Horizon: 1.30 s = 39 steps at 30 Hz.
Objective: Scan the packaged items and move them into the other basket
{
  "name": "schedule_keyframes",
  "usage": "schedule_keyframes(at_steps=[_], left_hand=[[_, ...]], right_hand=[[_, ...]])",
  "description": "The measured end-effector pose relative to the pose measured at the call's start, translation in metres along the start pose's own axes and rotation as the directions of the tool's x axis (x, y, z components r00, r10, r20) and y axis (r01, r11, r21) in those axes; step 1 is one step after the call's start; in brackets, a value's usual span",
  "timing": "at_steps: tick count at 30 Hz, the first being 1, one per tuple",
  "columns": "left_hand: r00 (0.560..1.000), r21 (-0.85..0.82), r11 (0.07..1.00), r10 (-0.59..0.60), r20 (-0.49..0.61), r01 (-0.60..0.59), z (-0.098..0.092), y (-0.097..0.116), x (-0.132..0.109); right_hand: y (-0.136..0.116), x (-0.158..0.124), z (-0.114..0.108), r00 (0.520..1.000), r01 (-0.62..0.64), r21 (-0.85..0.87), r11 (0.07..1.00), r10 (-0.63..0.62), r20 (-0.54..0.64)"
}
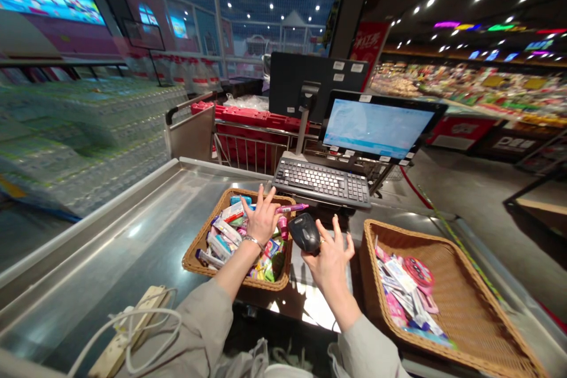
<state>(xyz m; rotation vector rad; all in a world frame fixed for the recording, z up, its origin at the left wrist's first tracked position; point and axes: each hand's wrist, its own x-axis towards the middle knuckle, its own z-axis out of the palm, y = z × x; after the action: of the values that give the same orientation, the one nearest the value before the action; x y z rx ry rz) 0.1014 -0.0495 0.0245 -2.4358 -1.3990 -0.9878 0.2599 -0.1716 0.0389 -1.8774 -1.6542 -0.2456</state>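
Apparently, your left hand [262,218] pinches a slim pink tube [292,208] over the left brown wicker basket [266,284]; your right hand [332,263] grips a black plastic scanner [303,233]. The tube's likely light, stiff, slippery: hold mid-length.

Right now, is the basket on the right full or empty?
Partly full: the right basket has packages at its left side, but bare weave shows beside them.

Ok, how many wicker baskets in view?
2. The left basket sits under the left hand, full of small items; the right basket sits to the right of the right hand. No others show.
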Motion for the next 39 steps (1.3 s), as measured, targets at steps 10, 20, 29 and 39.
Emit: schedule_keyframes(at_steps=[10, 20, 29, 39], left_hand=[[1.000, -0.004, 1.000, 0.021, -0.014, -0.021, 0.005, 0.002, 0.003], [0.999, -0.002, 0.999, 0.033, -0.013, -0.033, 0.006, 0.005, 0.004], [0.996, -0.028, 0.995, 0.092, -0.003, -0.092, 0.007, 0.019, 0.008], [0.977, -0.069, 0.975, 0.212, 0.024, -0.210, 0.012, 0.041, 0.019]], right_hand=[[0.003, -0.001, -0.001, 1.000, -0.001, 0.018, 1.000, 0.001, -0.003], [0.008, -0.002, -0.002, 0.999, -0.021, -0.034, 0.999, 0.020, -0.035], [0.027, -0.004, -0.009, 0.994, -0.087, -0.073, 0.994, 0.081, -0.076], [0.055, -0.010, -0.024, 0.971, -0.204, -0.155, 0.967, 0.180, -0.159]])
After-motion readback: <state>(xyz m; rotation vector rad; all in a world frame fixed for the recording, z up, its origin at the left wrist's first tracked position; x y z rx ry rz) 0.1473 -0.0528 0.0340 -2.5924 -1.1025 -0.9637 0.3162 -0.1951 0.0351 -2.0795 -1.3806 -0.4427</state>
